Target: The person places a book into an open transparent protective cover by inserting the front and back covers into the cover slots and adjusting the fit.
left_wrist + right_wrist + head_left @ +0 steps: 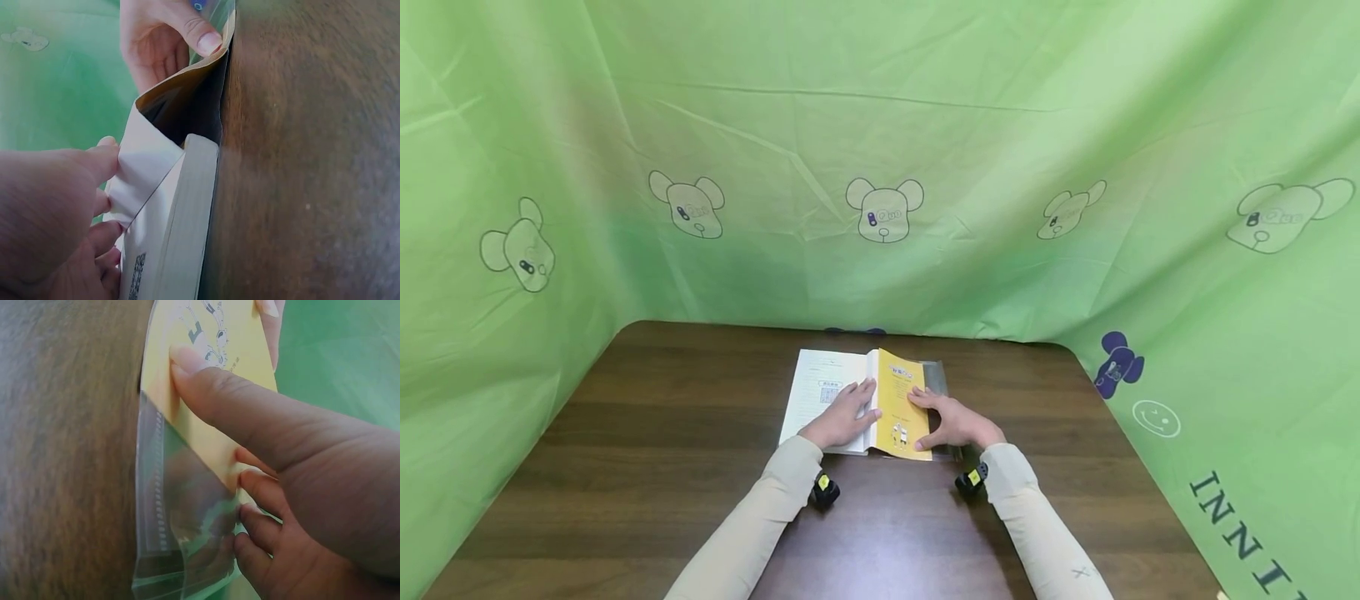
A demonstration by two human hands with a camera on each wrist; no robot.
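While the book (850, 400) lies open at the middle of the brown tabletop (625, 467), the left hand (842, 417) presses flat on its white page, and the right hand (958, 423), at 3 o'clock, pinches the yellow cover (901, 400) and clear plastic sleeve (181, 537).

"INNI" on the green curtain (1240, 533)

You work on table (625, 467): dark wood-grain top, smooth, low sheen. Book (831, 392) on it: matt white paper pages, printed. Yellow cover (904, 404) on book: thin card, smooth, slight gloss, brown uncoated inside per left wrist view. Clear sleeve (172, 519) at cover's outer edge: transparent plastic film, glossy, creased. Backdrop (880, 125) behind table: green cloth-like sheet, wrinkled, faint sheen, printed bear heads. Your sleeves (752, 525) near book: beige knit fabric, matt.
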